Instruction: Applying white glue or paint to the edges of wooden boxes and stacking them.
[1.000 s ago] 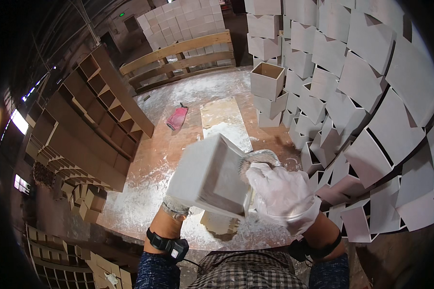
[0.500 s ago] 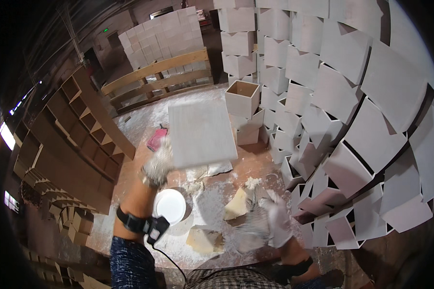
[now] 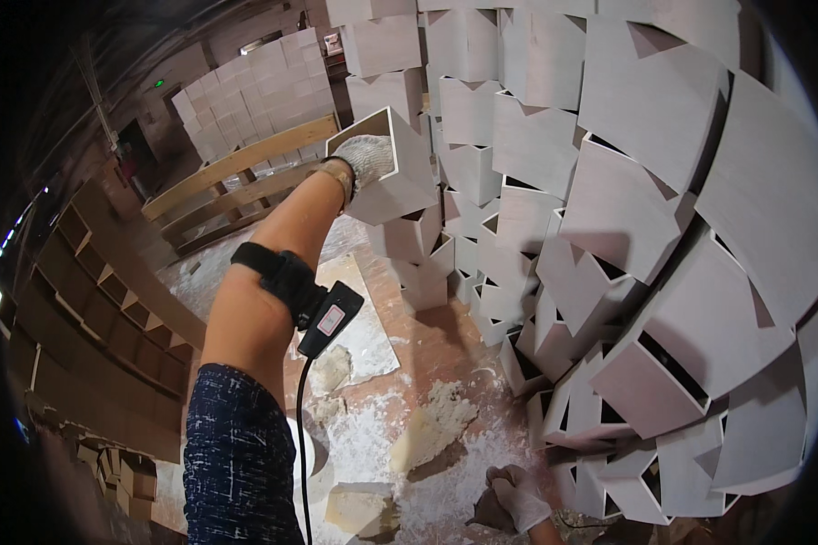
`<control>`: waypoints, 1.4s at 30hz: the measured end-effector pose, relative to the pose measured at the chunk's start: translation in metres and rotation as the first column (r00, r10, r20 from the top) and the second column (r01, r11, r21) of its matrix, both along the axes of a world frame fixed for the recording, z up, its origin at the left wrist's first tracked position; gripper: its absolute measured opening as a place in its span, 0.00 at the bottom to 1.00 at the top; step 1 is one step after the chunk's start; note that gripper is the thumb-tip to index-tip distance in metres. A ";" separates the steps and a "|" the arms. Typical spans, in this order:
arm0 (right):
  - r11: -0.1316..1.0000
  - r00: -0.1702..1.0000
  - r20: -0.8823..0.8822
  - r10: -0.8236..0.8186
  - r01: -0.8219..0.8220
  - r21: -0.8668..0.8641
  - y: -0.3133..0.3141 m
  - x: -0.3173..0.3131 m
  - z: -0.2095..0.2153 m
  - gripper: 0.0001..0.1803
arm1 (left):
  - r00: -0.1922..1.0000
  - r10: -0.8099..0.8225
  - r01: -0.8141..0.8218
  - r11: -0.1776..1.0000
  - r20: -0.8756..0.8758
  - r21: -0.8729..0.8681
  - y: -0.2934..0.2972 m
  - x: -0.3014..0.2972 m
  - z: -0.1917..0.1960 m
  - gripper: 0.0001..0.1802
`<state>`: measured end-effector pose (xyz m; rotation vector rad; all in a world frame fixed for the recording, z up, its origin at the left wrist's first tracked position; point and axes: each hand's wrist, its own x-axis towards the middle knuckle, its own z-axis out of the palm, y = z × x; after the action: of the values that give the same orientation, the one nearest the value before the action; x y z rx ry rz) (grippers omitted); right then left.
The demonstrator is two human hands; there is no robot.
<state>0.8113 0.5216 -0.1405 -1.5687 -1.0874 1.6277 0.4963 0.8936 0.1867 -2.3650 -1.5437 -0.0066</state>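
Note:
My left hand [image 3: 370, 159], in a knitted white glove, reaches into the open end of a white box [image 3: 413, 163] and grips it; the fingertips are hidden inside. The tilted box is at the top of a short stack, overlapping another white box [image 3: 400, 238]; whether they touch, I cannot tell. Low on the right, my right hand [image 3: 525, 500], gloved in white, is closed at a dark brownish thing [image 3: 491, 509] that I cannot make out. Close by on the work surface lie a yellowish block with white paste [image 3: 427, 431] and another yellowish block [image 3: 362, 510].
Stacked white boxes [image 3: 650, 236] form a wall along the right. On the left stand brown shelf-like frames [image 3: 109, 336]. A wooden rail [image 3: 236, 168] crosses the back. My forearm partly hides a white tub [image 3: 307, 445]. A powdery board [image 3: 364, 318] lies on the work surface [image 3: 436, 350].
My left hand has carried the white box up and forward to the stack, turning its open end toward me. My right hand has drawn down and back. The view has swung right.

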 end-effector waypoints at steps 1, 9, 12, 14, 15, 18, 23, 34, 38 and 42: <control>1.000 1.000 0.004 -0.009 0.009 -0.003 0.001 0.003 0.009 0.11 | 1.000 -0.009 0.009 1.000 0.004 -0.003 0.013 0.004 -0.003 0.17; 0.978 0.860 0.466 0.207 -0.195 -0.074 0.013 0.006 0.032 0.17 | 0.894 -0.008 -0.045 0.993 -0.448 -0.107 0.065 0.022 -0.018 0.16; 0.955 0.750 0.627 0.212 -0.295 0.030 0.012 0.008 0.032 0.20 | 0.976 0.181 -0.190 0.980 -0.117 -0.067 0.067 0.026 -0.006 0.18; 0.956 0.734 0.659 0.163 -0.282 0.078 0.011 0.008 0.032 0.20 | 0.984 0.178 -0.179 0.981 -0.021 -0.072 0.047 0.037 0.013 0.18; 0.947 0.733 0.663 0.152 -0.300 0.115 0.013 0.006 0.040 0.20 | 0.980 0.185 -0.180 0.981 0.070 -0.075 0.039 0.035 0.021 0.18; 0.977 0.854 0.506 0.124 -0.194 0.088 0.010 0.007 0.015 0.17 | 0.936 0.195 -0.163 0.978 0.291 -0.132 0.015 0.040 0.031 0.23; 0.993 0.935 0.335 0.117 -0.115 -0.025 0.014 -0.006 0.029 0.16 | 0.987 0.087 -0.055 0.974 0.135 -0.222 -0.030 0.028 0.027 0.30; 0.980 0.910 0.413 0.049 -0.123 0.156 -0.018 0.011 -0.007 0.17 | 0.989 0.146 -0.147 0.987 -0.025 -0.061 -0.011 0.015 0.012 0.23; 0.988 0.969 0.245 0.027 -0.063 0.142 -0.027 0.022 -0.022 0.16 | 0.987 0.154 -0.150 0.986 0.051 -0.074 -0.009 0.010 0.011 0.24; 0.992 0.958 0.286 0.035 -0.068 0.106 -0.027 0.023 -0.030 0.16 | 0.984 0.121 -0.107 0.988 0.131 -0.110 -0.014 0.009 0.014 0.21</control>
<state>0.8341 0.4947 -0.1706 -1.7460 -1.3564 1.3726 0.5057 0.8795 0.2010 -2.3941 -1.7831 -0.0672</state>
